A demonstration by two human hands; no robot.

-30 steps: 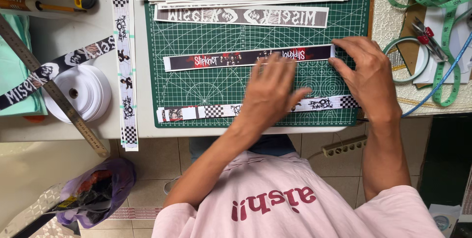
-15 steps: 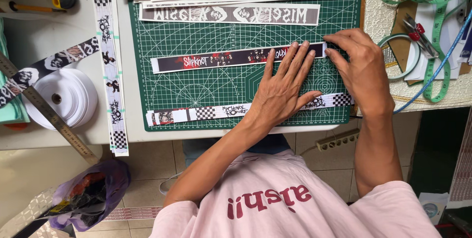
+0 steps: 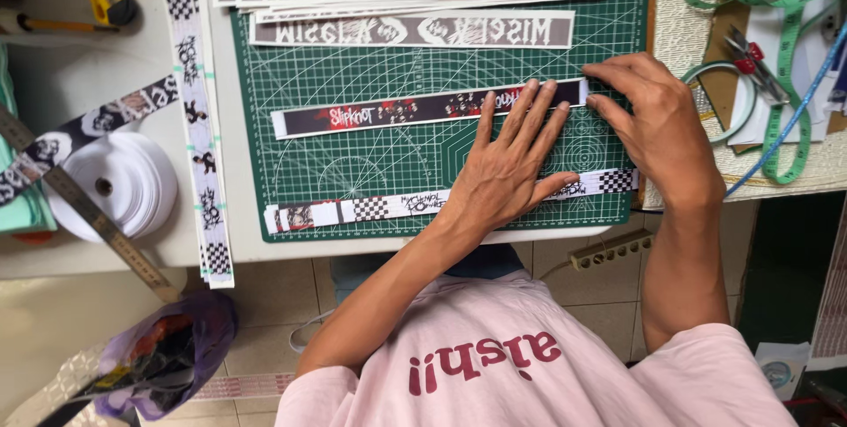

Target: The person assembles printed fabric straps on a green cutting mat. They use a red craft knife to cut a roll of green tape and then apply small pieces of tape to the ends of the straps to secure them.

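Dark printed strip (image 3: 397, 113) is lying across the green cutting mat (image 3: 353, 171); the left hand (image 3: 507, 167) is pressing it flat with fingers spread, the right hand (image 3: 657, 123) pinching its right end. Uneven pressure could be skewing or creasing it.

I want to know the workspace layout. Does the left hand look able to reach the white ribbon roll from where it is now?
Probably yes. The left hand lies flat on the dark printed strip, and the white ribbon roll sits on the same table's left; only flat strips and a metal ruler lie between.
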